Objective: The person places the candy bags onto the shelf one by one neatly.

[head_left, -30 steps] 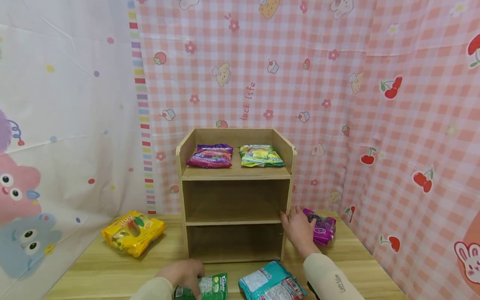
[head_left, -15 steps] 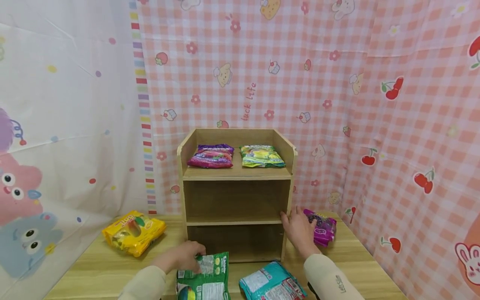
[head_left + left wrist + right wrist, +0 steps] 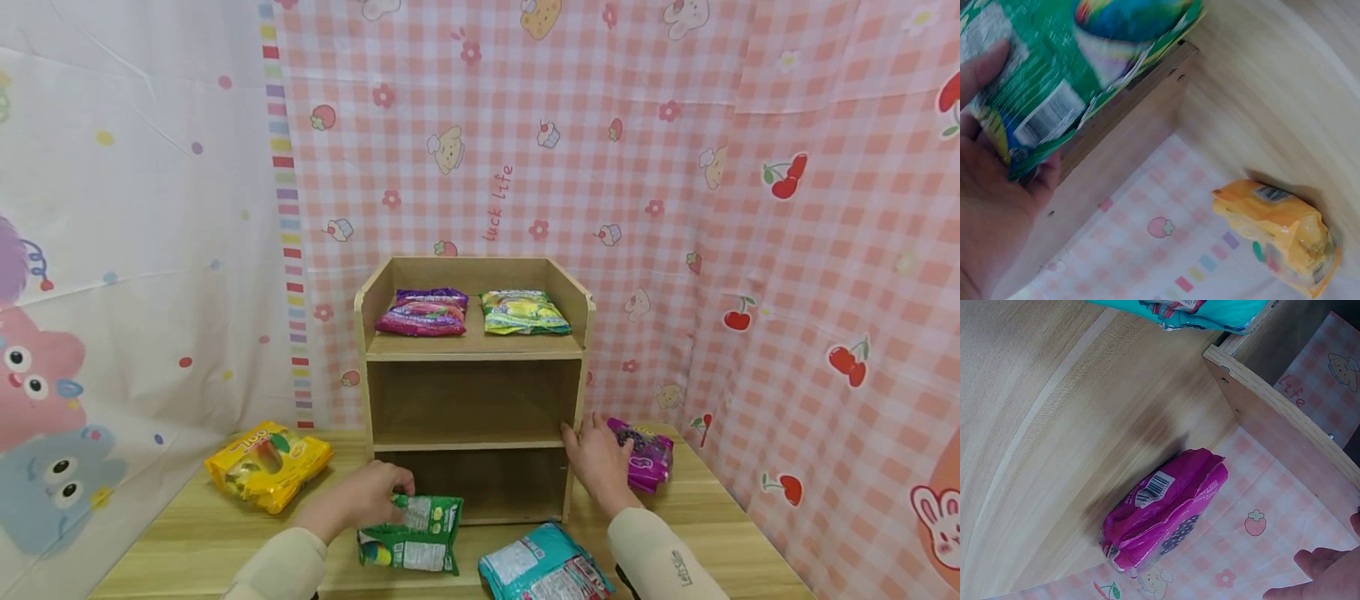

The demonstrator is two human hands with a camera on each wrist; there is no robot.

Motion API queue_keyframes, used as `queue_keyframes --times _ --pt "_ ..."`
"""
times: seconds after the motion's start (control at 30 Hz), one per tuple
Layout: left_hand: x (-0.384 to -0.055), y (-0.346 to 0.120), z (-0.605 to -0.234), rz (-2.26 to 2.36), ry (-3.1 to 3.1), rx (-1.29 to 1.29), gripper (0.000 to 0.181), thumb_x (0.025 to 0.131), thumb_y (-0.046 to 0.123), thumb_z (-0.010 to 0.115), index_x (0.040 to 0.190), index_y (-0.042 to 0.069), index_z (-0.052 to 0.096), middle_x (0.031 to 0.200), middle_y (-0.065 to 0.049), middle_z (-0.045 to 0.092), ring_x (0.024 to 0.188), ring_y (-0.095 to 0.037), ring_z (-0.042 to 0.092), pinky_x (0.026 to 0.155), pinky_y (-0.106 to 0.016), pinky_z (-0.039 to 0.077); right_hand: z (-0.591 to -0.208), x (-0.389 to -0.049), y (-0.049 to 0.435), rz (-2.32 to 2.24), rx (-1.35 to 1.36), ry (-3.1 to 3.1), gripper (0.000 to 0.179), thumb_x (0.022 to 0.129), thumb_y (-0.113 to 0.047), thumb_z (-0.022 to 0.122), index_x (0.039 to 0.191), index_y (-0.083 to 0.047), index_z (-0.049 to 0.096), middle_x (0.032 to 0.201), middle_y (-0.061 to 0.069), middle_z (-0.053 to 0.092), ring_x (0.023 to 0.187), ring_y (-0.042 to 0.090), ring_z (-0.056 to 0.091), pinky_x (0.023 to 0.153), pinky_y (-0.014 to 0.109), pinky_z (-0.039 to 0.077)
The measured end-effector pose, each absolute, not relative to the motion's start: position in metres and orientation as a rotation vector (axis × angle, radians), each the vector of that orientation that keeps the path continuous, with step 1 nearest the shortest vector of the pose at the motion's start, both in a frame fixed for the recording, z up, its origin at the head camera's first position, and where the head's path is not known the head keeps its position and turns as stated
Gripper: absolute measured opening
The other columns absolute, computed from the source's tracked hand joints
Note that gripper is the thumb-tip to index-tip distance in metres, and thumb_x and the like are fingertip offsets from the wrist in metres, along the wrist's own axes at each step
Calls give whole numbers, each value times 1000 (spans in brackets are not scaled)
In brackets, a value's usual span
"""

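My left hand [image 3: 369, 493] pinches a green snack bag [image 3: 420, 533] by its edge, thumb on the printed face, in front of the bottom compartment of a wooden shelf [image 3: 476, 447]. In the left wrist view the green bag [image 3: 1041, 69] hangs tilted beside the shelf's side panel. My right hand [image 3: 597, 460] rests against the shelf's right side, its fingers extended, and in the right wrist view it [image 3: 1329, 572] holds nothing. Just right of it lies a purple bag [image 3: 648, 457] on the table. A teal bag [image 3: 546, 567] lies at the front, right of the green one.
On the top shelf lie a purple-pink bag [image 3: 423, 313] and a yellow-green bag [image 3: 523, 312]. A yellow bag [image 3: 268, 467] sits on the table [image 3: 187, 554] left of the shelf. Patterned cloth [image 3: 495, 142] hangs behind and at both sides.
My left hand has lifted the green bag from the table's front and moved it forward toward the bottom compartment. The right hand stays at the shelf's side.
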State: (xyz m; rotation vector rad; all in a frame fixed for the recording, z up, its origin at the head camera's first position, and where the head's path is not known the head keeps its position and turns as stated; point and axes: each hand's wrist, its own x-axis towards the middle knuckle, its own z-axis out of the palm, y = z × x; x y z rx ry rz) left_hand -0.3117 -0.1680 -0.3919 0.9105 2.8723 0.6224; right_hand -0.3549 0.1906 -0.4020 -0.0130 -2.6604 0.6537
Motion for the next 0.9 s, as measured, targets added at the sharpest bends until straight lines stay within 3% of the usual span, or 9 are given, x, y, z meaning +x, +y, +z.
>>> queue_keyframes --times 0.17,0.4,0.63,0.9 --pt "-315 -173 -402 520 3012 1031 19 78 14 82 89 18 67 89 8 66 76 -10 54 71 -36 50 -402 -355 191 653 -15 -2667 64 103 -39 46 146 9 40 153 27 33 139 45 33 106 75 7" --pt "-311 -183 -411 368 3154 1118 24 74 16 84 82 21 62 79 12 61 74 -12 55 74 -46 46 -400 -354 190 687 -12 -2656 66 103 -39 46 147 9 38 153 27 32 139 45 33 106 75 5" --pt "-308 -197 -420 313 3211 1183 32 67 9 82 75 24 55 72 16 48 68 -6 45 65 -39 40 -401 -354 190 683 -18 -2649 66 103 -39 46 147 9 37 153 27 33 139 45 33 107 75 5" --pt "-300 -222 -433 301 3278 1192 41 59 3 82 72 28 52 80 15 47 79 -12 47 69 -40 40 -402 -355 191 684 -22 -2655 66 103 -39 46 147 9 38 153 27 33 139 45 33 107 75 5"
